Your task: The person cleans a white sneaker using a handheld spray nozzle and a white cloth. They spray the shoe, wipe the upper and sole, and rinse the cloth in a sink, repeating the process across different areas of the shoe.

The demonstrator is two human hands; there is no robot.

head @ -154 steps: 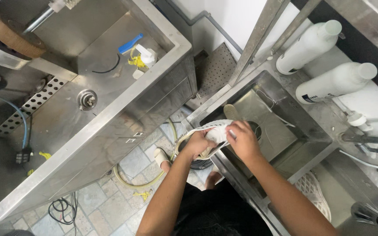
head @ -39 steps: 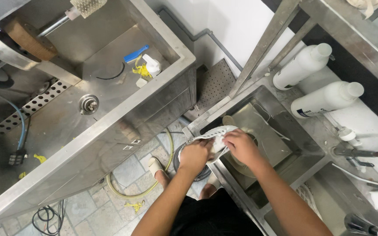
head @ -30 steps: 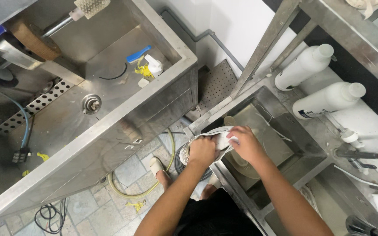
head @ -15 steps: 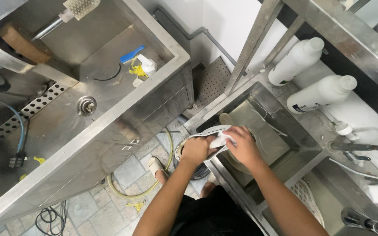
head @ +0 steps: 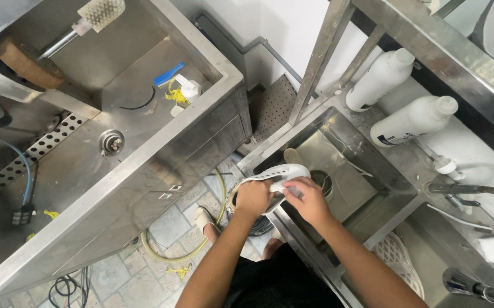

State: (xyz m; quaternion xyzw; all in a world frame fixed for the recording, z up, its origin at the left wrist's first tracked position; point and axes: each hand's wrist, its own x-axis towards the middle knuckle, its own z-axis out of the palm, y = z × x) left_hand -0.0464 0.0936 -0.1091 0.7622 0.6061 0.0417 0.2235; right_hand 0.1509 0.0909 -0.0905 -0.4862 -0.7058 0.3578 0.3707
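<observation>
My left hand (head: 254, 197) grips a white shoe (head: 278, 171) by its heel end over the near-left corner of a small steel sink (head: 354, 161). My right hand (head: 306, 198) is closed against the shoe's side, fingers pressed to it; whatever it may hold is hidden. The shoe lies tilted, its sole edge facing up and toward the basin. A dark drain hole (head: 320, 181) shows just beyond my right hand.
Two white plastic bottles (head: 379, 78) (head: 413, 120) stand behind the sink beside a faucet hose (head: 475, 191). A large steel basin (head: 144, 108) on the left holds a blue brush (head: 168, 75) and a drain (head: 111, 142). A yellow hose (head: 173, 251) lies on the tiled floor.
Both hands have stayed on the shoe and shifted it slightly at the sink's corner; my right hand slid a little along its side. The view moved a bit.
</observation>
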